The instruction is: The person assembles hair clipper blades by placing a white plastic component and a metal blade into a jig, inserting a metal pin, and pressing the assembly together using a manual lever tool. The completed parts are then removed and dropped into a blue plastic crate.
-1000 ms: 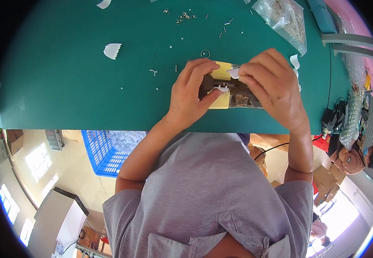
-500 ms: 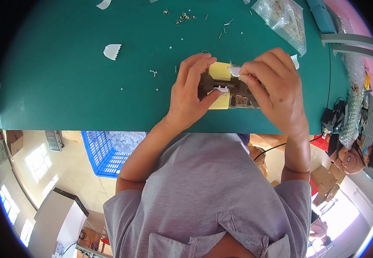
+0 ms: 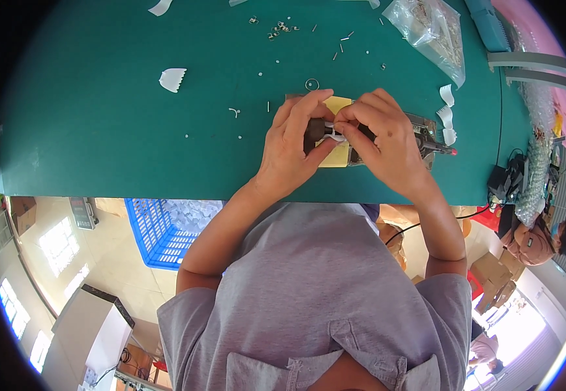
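A dark metal fixture (image 3: 315, 132) with yellow pads (image 3: 336, 156) lies on the green table near its front edge. My left hand (image 3: 289, 146) curls round the fixture's left end, its thumb pressing a small white plastic piece (image 3: 336, 137) seated in the middle. From the right, my right hand (image 3: 387, 140) reaches over the fixture, thumb and forefinger pinched at the white plastic. They mostly hide the second white piece they hold. A toggle clamp (image 3: 436, 147) with a red tip shows at the fixture's right end.
White scalloped pieces (image 3: 446, 116) lie right of the fixture, another (image 3: 173, 79) at the left. Small metal springs (image 3: 282, 28), pins (image 3: 343, 47) and a ring (image 3: 312, 85) are scattered behind. A clear plastic bag (image 3: 430, 32) sits far right; a blue basket (image 3: 146, 234) stands below the table.
My right hand has moved left and nearer, bringing its white piece down to the one under my left thumb. The clamp and the white pieces at the right have come into sight.
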`<state>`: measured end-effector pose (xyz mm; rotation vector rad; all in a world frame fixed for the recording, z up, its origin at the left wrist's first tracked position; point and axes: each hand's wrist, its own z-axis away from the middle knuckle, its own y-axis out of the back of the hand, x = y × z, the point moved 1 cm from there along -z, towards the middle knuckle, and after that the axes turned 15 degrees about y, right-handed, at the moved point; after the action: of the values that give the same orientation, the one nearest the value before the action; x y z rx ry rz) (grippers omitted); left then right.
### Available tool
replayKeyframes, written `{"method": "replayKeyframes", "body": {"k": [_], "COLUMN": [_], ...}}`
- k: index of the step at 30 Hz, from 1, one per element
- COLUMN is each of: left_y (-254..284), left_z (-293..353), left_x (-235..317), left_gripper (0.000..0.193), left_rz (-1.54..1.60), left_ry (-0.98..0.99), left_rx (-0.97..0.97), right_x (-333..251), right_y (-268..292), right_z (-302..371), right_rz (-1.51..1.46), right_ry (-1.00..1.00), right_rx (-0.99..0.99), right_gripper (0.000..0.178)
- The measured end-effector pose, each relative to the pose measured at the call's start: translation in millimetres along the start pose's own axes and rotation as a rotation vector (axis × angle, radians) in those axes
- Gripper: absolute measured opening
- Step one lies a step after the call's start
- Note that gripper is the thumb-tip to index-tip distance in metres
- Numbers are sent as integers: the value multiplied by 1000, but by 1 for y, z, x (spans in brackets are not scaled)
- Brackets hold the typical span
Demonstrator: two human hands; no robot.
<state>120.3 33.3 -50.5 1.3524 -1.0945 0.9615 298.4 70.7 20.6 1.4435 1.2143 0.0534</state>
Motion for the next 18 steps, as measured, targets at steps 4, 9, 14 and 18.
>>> {"method": "replayKeyframes", "body": {"k": [4, 9, 14, 18], "left_y": [-2, 4, 3, 3], "left_z": [2, 3, 3, 4], "left_x": [-2, -2, -2, -3], "left_gripper": [77, 72, 67, 66], "left_rz": [18, -26, -33, -36], "left_ry": [80, 61, 82, 57], "left_rx": [-27, -48, -71, -59], "right_x": [3, 57, 119, 125], "right_y": [5, 29, 32, 25], "right_z": [-2, -3, -2, -7], "right_rz": [-42, 24, 196, 298], "right_ry": [-15, -234, -340, -372], "right_rx": [-12, 200, 166, 73], "right_gripper": [4, 8, 12, 13]}}
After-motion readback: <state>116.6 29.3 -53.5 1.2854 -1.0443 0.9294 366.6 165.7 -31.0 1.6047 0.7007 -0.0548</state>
